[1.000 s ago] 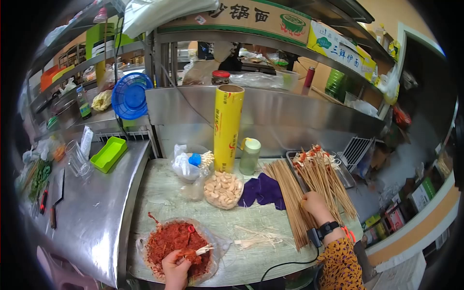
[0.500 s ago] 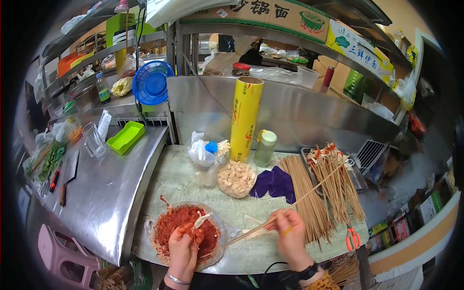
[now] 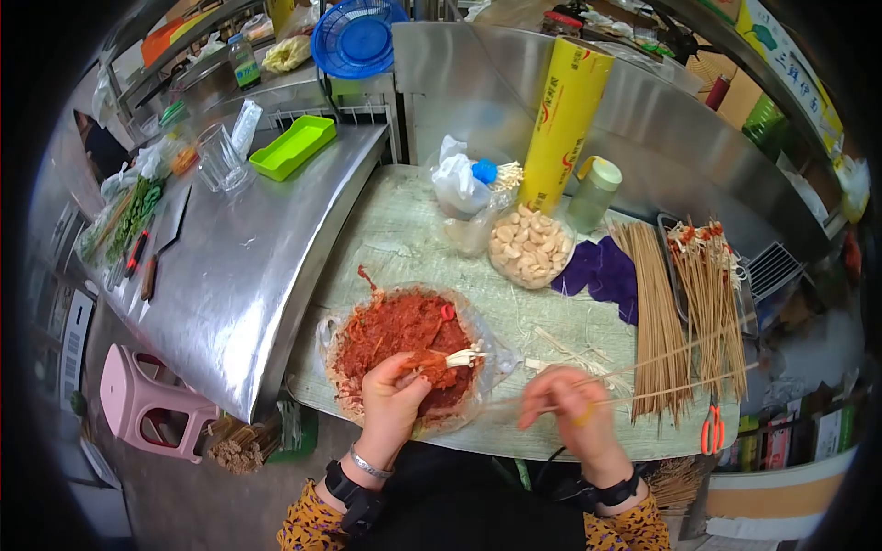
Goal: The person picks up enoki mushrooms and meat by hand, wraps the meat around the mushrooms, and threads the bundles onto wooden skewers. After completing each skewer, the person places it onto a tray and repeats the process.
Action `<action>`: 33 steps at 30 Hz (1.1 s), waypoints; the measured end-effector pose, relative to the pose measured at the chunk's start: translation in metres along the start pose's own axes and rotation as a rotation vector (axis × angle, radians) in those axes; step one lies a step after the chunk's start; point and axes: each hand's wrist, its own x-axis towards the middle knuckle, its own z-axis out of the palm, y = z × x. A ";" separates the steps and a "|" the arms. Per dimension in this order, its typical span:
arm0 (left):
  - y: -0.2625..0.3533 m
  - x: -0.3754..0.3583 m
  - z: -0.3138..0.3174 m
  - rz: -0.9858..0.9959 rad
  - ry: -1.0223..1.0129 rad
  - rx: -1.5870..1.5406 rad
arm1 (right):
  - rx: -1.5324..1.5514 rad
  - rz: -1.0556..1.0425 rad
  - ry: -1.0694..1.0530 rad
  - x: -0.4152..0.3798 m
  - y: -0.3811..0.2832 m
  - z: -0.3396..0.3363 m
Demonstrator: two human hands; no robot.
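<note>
My left hand (image 3: 390,404) pinches a small bundle of enoki mushrooms (image 3: 466,355), wrapped at one end in red seasoned meat. It hovers over a plastic-lined bowl of red marinated meat (image 3: 381,323). To its right, my right hand (image 3: 581,421) grips thin bamboo skewers (image 3: 698,393), smeared by motion; they look like two and point rightward. Their tips are apart from the mushroom bundle. Loose enoki strands (image 3: 571,352) lie on the board beyond my right hand. Plain bamboo skewers (image 3: 654,321) and filled skewers on a metal tray (image 3: 715,248) lie farther right.
Behind the bowl stand peeled garlic cloves (image 3: 531,246), a yellow film roll (image 3: 565,124), a lidded bottle (image 3: 595,195) and a purple cloth (image 3: 602,275). Orange-handled scissors (image 3: 713,430) hang over the front-right edge. A knife (image 3: 167,239) rests on the steel counter (image 3: 248,262).
The view has tilted down and shifted left. The pale mushroom ends in my left hand now point right. The skewers in my right hand have swung from slanting steeply to lying flatter.
</note>
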 end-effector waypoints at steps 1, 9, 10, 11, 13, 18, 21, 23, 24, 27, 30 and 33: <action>0.000 0.000 -0.001 -0.019 -0.010 0.014 | 0.002 0.011 0.000 0.003 -0.006 0.000; -0.001 0.000 -0.005 0.010 -0.097 0.064 | 0.055 -0.063 0.215 0.018 -0.005 -0.004; -0.001 0.000 -0.004 0.010 -0.113 0.064 | 0.038 -0.056 0.219 0.018 -0.005 -0.004; 0.000 0.001 -0.003 0.008 -0.111 0.063 | 0.037 -0.054 0.219 0.018 -0.005 -0.004; 0.002 0.003 -0.001 -0.042 -0.103 0.035 | -0.013 -0.032 0.230 0.018 -0.006 -0.004; 0.004 0.004 -0.001 -0.090 -0.106 0.006 | -0.137 -0.042 0.222 0.016 -0.012 0.001; 0.000 0.006 -0.003 -0.093 -0.102 0.022 | -0.185 -0.053 0.197 0.015 -0.012 0.003; -0.001 0.006 -0.004 -0.095 -0.103 0.054 | -0.199 -0.052 0.191 0.014 -0.011 0.005; 0.001 0.006 -0.003 -0.112 -0.093 0.068 | -0.183 -0.057 0.193 0.014 -0.011 0.006; 0.005 0.008 -0.001 -0.130 -0.063 -0.026 | -0.075 -0.096 0.196 0.011 -0.005 0.000; 0.006 0.008 -0.003 -0.165 -0.019 -0.194 | 0.036 -0.124 0.190 0.008 0.004 -0.011; 0.006 0.006 -0.001 -0.215 0.010 -0.297 | 0.066 -0.116 0.188 0.006 0.009 -0.010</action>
